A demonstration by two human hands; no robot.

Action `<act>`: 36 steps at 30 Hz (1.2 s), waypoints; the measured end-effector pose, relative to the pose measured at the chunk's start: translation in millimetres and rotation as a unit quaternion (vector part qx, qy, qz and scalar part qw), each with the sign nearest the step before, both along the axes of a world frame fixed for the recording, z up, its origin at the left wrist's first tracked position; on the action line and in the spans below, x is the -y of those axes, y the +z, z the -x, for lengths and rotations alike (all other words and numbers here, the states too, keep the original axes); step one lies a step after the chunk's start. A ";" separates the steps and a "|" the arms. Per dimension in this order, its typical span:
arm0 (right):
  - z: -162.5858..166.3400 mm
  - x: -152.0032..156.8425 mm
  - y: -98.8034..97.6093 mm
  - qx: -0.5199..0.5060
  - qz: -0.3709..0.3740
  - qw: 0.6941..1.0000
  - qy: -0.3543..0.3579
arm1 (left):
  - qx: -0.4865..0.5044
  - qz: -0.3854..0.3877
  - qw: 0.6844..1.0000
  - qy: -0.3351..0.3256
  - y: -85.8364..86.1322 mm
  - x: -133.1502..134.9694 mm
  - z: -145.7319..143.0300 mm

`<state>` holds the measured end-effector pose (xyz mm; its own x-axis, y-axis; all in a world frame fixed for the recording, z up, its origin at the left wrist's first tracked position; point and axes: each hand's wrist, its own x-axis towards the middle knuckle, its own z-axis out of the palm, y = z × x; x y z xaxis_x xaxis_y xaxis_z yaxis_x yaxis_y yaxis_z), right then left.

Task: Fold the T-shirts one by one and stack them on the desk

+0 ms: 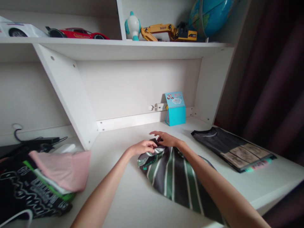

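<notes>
A green, black and white striped shirt (pixel 169 177) lies spread on the white desk, its collar end away from me. At that collar end, my left hand (pixel 143 148) has its fingers closed on the cloth from the left side. My right hand (pixel 165 139) reaches in from the right, its thumb and some fingers bent onto the dark collar while the index finger stretches out above it. Both hands are close together, nearly meeting. My right forearm passes over the right part of the shirt and hides some of it.
A folded dark T-shirt (pixel 231 147) lies at the right. At the left is a pile of clothes (pixel 35 183) with black hangers. A blue desk calendar (pixel 176 109) stands at the back by a power strip (pixel 161 107). Toys and a globe (pixel 211 17) sit on the shelf (pixel 142 47).
</notes>
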<state>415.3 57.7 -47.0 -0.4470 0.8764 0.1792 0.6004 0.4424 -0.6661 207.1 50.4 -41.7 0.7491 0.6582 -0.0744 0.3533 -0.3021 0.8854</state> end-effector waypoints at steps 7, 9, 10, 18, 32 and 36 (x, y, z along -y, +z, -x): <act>-17.2 5.4 -9.2 -0.130 0.089 0.986 0.057 | 0.040 -0.178 0.969 0.168 0.5 -15.9 18.4; -25.1 8.9 -10.8 -0.163 0.119 0.977 0.072 | 0.089 -0.199 0.956 0.199 5.0 -20.2 25.2; -27.2 9.5 -11.0 -0.181 0.126 0.973 0.073 | 0.112 -0.194 0.953 0.204 7.6 -21.5 27.6; -9.5 -22.4 11.3 -0.366 0.056 0.929 -0.003 | 0.062 -0.113 0.970 0.208 23.2 -20.5 45.6; -24.5 -54.7 88.3 -0.230 0.099 0.968 -0.003 | 0.002 0.154 0.984 0.093 22.7 -25.0 128.9; -30.1 -63.0 99.4 -0.175 0.076 0.981 -0.022 | -0.014 0.138 0.985 0.103 16.7 -29.4 129.1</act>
